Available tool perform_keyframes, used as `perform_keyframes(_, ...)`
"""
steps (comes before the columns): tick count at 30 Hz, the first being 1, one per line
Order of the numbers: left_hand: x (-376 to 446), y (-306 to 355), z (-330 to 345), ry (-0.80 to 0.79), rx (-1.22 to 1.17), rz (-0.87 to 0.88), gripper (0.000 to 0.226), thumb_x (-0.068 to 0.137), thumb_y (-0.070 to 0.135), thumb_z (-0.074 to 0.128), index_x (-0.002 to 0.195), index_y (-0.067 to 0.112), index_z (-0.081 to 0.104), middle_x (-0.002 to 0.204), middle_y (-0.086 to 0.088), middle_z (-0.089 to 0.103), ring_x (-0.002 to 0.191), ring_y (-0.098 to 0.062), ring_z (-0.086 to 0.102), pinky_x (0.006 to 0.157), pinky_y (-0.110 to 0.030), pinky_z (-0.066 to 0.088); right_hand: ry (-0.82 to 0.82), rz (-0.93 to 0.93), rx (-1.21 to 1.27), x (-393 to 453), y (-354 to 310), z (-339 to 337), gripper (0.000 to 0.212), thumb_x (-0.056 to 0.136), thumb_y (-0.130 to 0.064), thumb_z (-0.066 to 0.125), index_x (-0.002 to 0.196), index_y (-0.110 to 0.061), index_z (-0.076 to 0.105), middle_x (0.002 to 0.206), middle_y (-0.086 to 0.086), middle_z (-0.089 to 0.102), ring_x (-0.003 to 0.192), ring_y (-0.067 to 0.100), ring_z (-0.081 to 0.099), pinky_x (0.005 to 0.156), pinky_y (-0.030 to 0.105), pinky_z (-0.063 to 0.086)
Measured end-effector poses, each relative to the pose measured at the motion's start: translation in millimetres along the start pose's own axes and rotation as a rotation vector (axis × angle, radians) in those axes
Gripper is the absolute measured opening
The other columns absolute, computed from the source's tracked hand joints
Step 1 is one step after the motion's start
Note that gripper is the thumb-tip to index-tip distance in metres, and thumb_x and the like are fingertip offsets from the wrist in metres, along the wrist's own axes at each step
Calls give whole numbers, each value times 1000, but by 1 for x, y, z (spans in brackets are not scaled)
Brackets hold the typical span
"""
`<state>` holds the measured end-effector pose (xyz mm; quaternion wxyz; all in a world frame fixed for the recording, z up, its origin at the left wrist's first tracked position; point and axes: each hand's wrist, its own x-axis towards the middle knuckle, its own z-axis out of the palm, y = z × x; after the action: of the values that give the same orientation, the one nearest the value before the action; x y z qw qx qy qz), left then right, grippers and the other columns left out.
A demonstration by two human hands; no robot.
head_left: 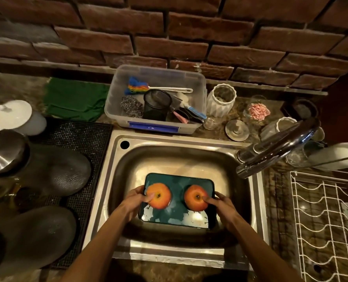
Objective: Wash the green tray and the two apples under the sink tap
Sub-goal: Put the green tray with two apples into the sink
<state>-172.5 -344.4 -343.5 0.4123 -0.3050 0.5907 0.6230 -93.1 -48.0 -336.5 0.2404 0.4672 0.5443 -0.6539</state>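
Observation:
A dark green rectangular tray (pixel 178 216) lies in the steel sink (pixel 116 180), its surface wet and shiny. Two red-orange apples stand on it, stem ends up. My left hand (pixel 135 201) grips the tray's left edge, with the thumb pressed on the left apple (pixel 159 195). At the tray's right edge, my right hand (pixel 223 206) holds on, thumb resting against the right apple (pixel 195 197). The chrome tap (pixel 275 148) reaches in from the right; its spout ends right of the tray and no water stream is visible.
A clear plastic box (pixel 155 98) of scrubbers and brushes sits behind the sink. A green cloth (pixel 73 99) lies at back left. Dark bowls (pixel 59 169) and a pot rest on a black mat at left. Glass jars (pixel 221 98) stand at back right, a white wire rack (pixel 328 220) at right.

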Motion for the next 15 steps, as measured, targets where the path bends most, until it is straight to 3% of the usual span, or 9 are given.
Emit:
perform_keyframes(2, 4, -3, -3, 2, 14, -12, 63, 84, -14, 67, 141, -6, 44, 119, -13, 63, 118, -32, 55, 95, -39, 47, -6, 7, -14, 3, 4, 0, 79, 77, -7, 82, 146, -5, 44, 132, 19, 61, 109, 31, 66, 90, 42, 56)
perform_keyframes(5, 4, -7, -5, -4, 18, -26, 67, 83, -14, 68, 144, -4, 41, 124, -12, 60, 111, -27, 56, 83, -30, 51, -17, -3, -38, 5, 7, 0, 75, 77, -7, 82, 143, -3, 49, 134, 23, 60, 119, 38, 62, 106, 50, 49)
perform_keyframes(7, 6, -10, -7, -5, 24, -26, 70, 83, -12, 69, 146, -3, 39, 133, -14, 55, 108, -24, 57, 77, -24, 54, -13, -15, -45, 6, 6, 0, 74, 78, -6, 81, 144, -3, 48, 135, 22, 59, 119, 36, 61, 106, 48, 49)
perform_keyframes(10, 5, -9, -10, -20, 74, -27, 75, 84, -7, 71, 149, -1, 35, 148, -17, 47, 121, -25, 50, 100, -32, 42, -7, -23, -64, 2, 4, 0, 78, 80, -6, 80, 148, -4, 41, 138, 18, 56, 111, 27, 61, 96, 37, 52)
perform_keyframes(12, 2, -8, -12, -27, 170, -15, 76, 85, 3, 73, 150, -1, 33, 151, -16, 44, 132, -28, 47, 109, -34, 37, -14, -34, -117, -2, 1, 0, 73, 81, -8, 79, 145, -4, 44, 134, 19, 58, 94, 16, 63, 76, 22, 53)
perform_keyframes(13, 1, -7, -13, -20, 223, 1, 75, 86, 7, 74, 150, 0, 35, 151, -14, 45, 133, -29, 47, 107, -31, 40, -17, -45, -147, -3, 0, -1, 70, 82, -9, 79, 144, -4, 47, 136, 20, 58, 89, 13, 62, 69, 19, 51)
perform_keyframes(15, -3, -6, -12, 12, 302, 63, 74, 85, 12, 77, 148, 6, 39, 147, -9, 46, 130, -24, 49, 98, -23, 43, 2, -106, -223, -4, -3, -2, 72, 82, -12, 80, 145, -7, 46, 143, 17, 54, 103, 16, 59, 77, 19, 49)
